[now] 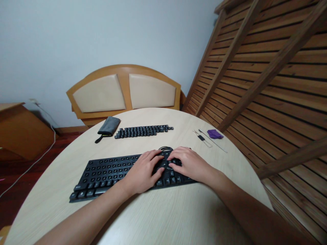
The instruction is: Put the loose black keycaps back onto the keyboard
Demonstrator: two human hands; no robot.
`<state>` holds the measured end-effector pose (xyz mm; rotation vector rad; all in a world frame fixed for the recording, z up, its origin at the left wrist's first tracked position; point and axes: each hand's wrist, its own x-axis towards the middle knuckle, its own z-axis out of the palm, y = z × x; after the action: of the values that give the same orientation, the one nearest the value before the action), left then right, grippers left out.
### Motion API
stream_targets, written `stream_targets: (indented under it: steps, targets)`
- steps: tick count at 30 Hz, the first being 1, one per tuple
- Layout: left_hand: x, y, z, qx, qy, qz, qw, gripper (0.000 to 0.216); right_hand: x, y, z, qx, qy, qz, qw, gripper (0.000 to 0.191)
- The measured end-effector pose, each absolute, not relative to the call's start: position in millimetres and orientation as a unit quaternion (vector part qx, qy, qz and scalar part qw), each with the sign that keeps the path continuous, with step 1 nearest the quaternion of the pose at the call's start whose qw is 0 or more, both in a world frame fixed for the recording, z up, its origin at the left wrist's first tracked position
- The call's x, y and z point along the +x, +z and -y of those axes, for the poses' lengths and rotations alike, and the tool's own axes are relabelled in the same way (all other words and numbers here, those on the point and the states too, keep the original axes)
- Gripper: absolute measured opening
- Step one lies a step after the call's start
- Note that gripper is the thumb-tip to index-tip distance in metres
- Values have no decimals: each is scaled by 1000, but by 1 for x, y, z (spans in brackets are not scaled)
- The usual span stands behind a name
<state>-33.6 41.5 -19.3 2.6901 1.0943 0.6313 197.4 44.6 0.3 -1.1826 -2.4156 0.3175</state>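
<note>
A black keyboard lies at a slant on the round table, and many of its upper rows show bare switches with no keycaps. My left hand rests across its right half, thumb and fingers spread over the keys. On the keyboard's right end, my right hand has curled fingers, with thumb tip and fingertips close together at the keys. What lies between those tips is too small to make out. A coiled black cable sits behind the keyboard, just beyond the hands.
Removed black keycaps stand in rows farther back on the table. A grey pouch is at back left. To the right lie a wire keycap puller, a thin rod-like tool and a folded purple cloth.
</note>
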Motion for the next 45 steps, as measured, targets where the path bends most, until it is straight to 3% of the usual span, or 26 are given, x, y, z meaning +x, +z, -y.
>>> stream_targets:
  steps: [24,45]
  targets:
    - [-34,-14,-39,922,204,-318,84,33,208,-1,-53,-383,161,878,236,16]
    - [-36,-9,-38,929,184,-309,81,33,209,-1,-52,-384,183,870,249,10]
